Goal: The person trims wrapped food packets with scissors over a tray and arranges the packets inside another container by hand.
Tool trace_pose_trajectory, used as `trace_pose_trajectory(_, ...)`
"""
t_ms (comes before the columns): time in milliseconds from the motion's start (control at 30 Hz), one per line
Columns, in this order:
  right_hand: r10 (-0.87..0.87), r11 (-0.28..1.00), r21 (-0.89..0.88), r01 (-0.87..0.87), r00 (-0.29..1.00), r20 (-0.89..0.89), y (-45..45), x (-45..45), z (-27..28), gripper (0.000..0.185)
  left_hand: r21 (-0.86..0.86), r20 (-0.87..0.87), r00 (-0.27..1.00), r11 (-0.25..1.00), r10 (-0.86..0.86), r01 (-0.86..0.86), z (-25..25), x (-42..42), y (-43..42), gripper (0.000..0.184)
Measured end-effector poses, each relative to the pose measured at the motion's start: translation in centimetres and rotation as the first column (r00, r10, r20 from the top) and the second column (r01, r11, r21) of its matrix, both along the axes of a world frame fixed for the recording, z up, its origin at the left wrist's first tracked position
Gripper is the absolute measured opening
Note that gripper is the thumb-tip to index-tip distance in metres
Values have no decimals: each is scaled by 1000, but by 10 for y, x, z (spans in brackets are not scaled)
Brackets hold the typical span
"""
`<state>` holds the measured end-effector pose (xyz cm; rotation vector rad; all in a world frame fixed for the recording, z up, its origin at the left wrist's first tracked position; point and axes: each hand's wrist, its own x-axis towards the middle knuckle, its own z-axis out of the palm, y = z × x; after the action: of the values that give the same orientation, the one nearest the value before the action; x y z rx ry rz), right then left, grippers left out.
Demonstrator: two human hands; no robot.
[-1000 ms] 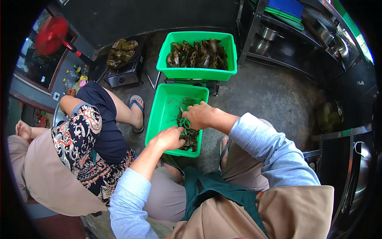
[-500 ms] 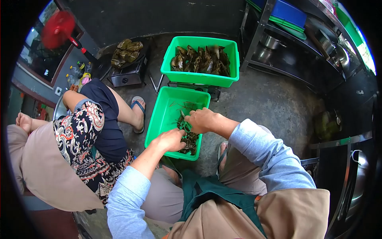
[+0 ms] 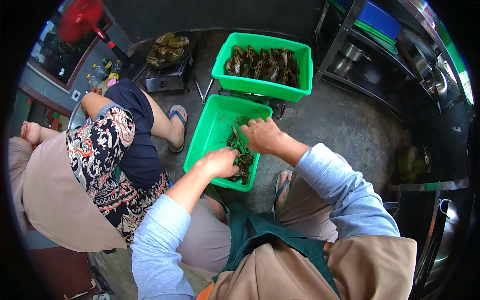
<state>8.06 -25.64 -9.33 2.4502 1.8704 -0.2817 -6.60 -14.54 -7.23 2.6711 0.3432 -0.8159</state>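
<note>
My left hand (image 3: pixel 219 162) reaches into the nearer green tub (image 3: pixel 200 131), its curled fingers against dark leaf scraps (image 3: pixel 243 167). Over the tub's right side is my right hand (image 3: pixel 262 135), fingers bent and pinched together. Anything between the fingers of either hand is hidden or too small to name. Between the hands, on the scraps, lies a green object (image 3: pixel 240 143) that looks like scissors handles, with a narrow greyish part pointing away from me. A few thin strips lie at the far end of the tub.
Behind stands a second green tub (image 3: pixel 260 86) holding several dark leaf-wrapped bundles (image 3: pixel 264 64). More brown leaves (image 3: pixel 167 50) lie on a stove (image 3: pixel 167 77). A person (image 3: pixel 105 165) sits close on my left. A red fan (image 3: pixel 80 20) and metal shelves (image 3: pixel 345 82) flank the space.
My right hand has lifted slightly and moved right, away from the green object. My left hand has shifted a little up and right over the scraps. The whole view has shifted slightly.
</note>
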Motion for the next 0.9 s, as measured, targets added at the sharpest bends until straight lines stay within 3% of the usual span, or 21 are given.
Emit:
trace_pose_trajectory(67, -22, 998, 58, 19, 999, 48, -1, -2, 3, 31, 186, 8, 1000, 982, 4, -6, 9, 0, -7, 62)
trace_pose_trajectory(133, -34, 994, 111, 25, 996, 79, -1, -3, 5, 29, 418, 252, 967, 905, -33, -77, 0, -1, -2, 75)
trace_pose_trajectory(233, -34, 984, 175, 11, 991, 130, -2, -3, 4, 34, 403, 468, 884, 885, 17, -231, 6, 1, 5, 77)
trace_pose_trajectory(333, -70, 943, 332, -6, 973, 219, 0, -4, 0, 41, 489, 463, 885, 845, -40, -218, 13, 2, 1, 87)
trace_pose_trajectory(367, -82, 965, 258, 38, 983, 163, 1, -3, 1, 48, 493, 472, 880, 844, -53, -213, 12, 2, 0, 87)
trace_pose_trajectory(500, -106, 953, 299, 43, 975, 196, 3, 0, -4, 71, 491, 508, 855, 850, -99, -193, 6, 2, -2, 86)
trace_pose_trajectory(667, -100, 942, 333, 35, 979, 179, 5, 2, -1, 68, 491, 453, 884, 860, -113, -142, -3, 1, -1, 82)
trace_pose_trajectory(800, -67, 939, 345, 19, 990, 128, 6, -1, 6, 62, 164, 59, 998, 986, 21, -31, 9, 1, -1, 74)
trace_pose_trajectory(867, -49, 939, 344, 6, 992, 116, 6, 0, 4, 63, 43, -19, 1000, 999, 6, -5, 3, -4, 0, 68)
trace_pose_trajectory(900, -35, 940, 340, -3, 994, 104, 6, 1, 3, 64, 62, -68, 998, 998, -1, 5, 1, -2, 0, 68)
